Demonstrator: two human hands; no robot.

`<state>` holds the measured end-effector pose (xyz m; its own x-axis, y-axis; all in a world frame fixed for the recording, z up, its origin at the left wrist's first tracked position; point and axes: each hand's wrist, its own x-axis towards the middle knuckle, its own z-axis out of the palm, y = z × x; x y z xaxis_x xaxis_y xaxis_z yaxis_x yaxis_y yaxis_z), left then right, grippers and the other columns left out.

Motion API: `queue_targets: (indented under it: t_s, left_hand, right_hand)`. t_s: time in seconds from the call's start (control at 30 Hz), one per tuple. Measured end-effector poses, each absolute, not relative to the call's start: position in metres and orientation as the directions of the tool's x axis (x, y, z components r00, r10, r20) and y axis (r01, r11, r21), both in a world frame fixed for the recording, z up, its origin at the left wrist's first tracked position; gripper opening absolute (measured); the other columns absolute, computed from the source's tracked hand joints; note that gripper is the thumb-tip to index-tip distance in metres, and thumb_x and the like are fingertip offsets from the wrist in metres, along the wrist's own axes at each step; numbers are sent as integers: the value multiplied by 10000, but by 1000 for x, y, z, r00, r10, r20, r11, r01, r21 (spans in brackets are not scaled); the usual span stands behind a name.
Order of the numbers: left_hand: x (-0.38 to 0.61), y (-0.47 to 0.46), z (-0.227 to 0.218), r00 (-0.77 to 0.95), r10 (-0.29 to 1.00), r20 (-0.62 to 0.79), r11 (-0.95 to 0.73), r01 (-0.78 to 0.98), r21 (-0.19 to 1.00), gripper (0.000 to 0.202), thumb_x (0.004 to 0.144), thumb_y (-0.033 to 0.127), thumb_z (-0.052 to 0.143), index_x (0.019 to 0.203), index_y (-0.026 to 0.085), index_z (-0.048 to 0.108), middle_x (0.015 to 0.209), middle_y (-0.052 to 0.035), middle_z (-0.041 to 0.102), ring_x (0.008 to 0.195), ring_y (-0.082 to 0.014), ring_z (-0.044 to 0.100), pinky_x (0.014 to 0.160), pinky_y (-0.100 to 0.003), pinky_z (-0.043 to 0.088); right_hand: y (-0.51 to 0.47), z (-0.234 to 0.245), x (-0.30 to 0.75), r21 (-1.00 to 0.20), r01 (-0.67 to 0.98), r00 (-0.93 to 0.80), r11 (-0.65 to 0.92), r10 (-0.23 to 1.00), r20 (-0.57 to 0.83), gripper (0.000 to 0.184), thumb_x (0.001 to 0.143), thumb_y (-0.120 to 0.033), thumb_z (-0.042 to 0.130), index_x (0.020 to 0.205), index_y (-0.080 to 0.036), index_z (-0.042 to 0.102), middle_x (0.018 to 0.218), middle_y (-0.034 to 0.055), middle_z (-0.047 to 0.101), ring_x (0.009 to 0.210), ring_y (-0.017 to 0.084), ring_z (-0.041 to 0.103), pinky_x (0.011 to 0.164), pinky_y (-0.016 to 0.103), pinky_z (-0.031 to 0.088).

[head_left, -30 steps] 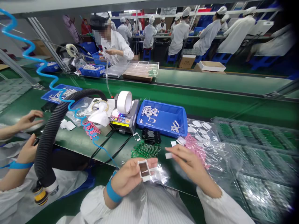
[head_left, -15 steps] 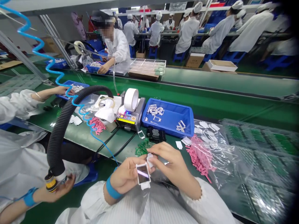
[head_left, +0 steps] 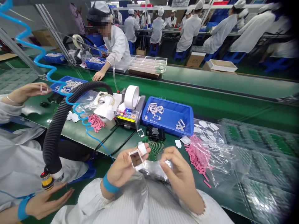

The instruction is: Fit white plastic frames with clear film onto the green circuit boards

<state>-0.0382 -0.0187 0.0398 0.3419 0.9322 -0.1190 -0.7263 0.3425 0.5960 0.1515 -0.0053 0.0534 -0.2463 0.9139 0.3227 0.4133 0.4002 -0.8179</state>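
Note:
My left hand (head_left: pixel 120 168) is closed around a small white-framed screen (head_left: pixel 136 159) with a dark face turned up, gripping it by its left edge. A white tab (head_left: pixel 142 148) lies across the fingertips at its upper end. To the right, apart from the screen, my right hand (head_left: pixel 178 174) has thumb and fingers pinched together. Whatever lies in that pinch is too small or too clear to make out. A shiny silvery bag (head_left: pixel 157 170) lies between the hands, near my lap. Beyond the fingers are green circuit boards (head_left: pixel 156 148) and a stack of black parts (head_left: pixel 156 133).
A blue tray (head_left: pixel 168 116) holds white frames. Left of it stands a tape dispenser (head_left: pixel 128 116) carrying white tape. Pink strips (head_left: pixel 196 155) and clear bags lie on the right. A black hose (head_left: pixel 56 130) arches at left, close to a co-worker's hand (head_left: pixel 44 200). Another person works across the bench.
My right hand has drawn away rightward from the screen, fingers still pinched. My left hand has tilted the screen and moved slightly left. The neighbouring co-worker's hand has lifted a white frame from a tray.

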Motion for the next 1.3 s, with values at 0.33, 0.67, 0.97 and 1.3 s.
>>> queue_targets:
  t_s: [0.33, 0.67, 0.97, 1.3]
  left_hand:
    - [-36, -20, 39, 596, 800, -67, 550, -685, 477, 402, 683, 403, 733, 947, 101, 714, 1193, -187, 642, 1059, -296, 629, 916, -381, 481]
    - [-27, -20, 53, 718, 694, -45, 670, -623, 403, 375, 673, 371, 749, 910, 84, 701, 1026, -173, 704, 1029, -323, 637, 843, -434, 513]
    - [-21, -23, 44, 767, 633, -108, 740, -558, 376, 475, 687, 461, 712, 887, 30, 693, 703, -107, 698, 683, -185, 656, 770, -423, 536]
    - [-19, -20, 53, 801, 585, -128, 784, -519, 340, 402, 679, 448, 723, 840, 82, 688, 651, -35, 625, 622, -139, 593, 696, -398, 539]
  right_hand:
    - [-8, 23, 184, -931, 308, -393, 194, 917, 61, 303, 865, -430, 528, 1055, -223, 640, 861, 59, 619, 751, 161, 590, 641, 276, 478]
    - [0, 56, 158, -953, -296, -510, -60, 854, 104, 300, 843, -476, 567, 1090, -318, 630, 1033, 42, 654, 957, 185, 607, 827, 337, 491]
    - [9, 106, 170, -582, 170, -646, 795, 536, 544, 360, 950, -321, 412, 1296, -236, 466, 976, 78, 567, 901, 175, 528, 774, 351, 479]
    - [17, 104, 156, -397, 113, -735, 911, 346, 583, 105, 869, -277, 581, 928, -273, 668, 931, 23, 682, 817, 161, 527, 749, 352, 472]
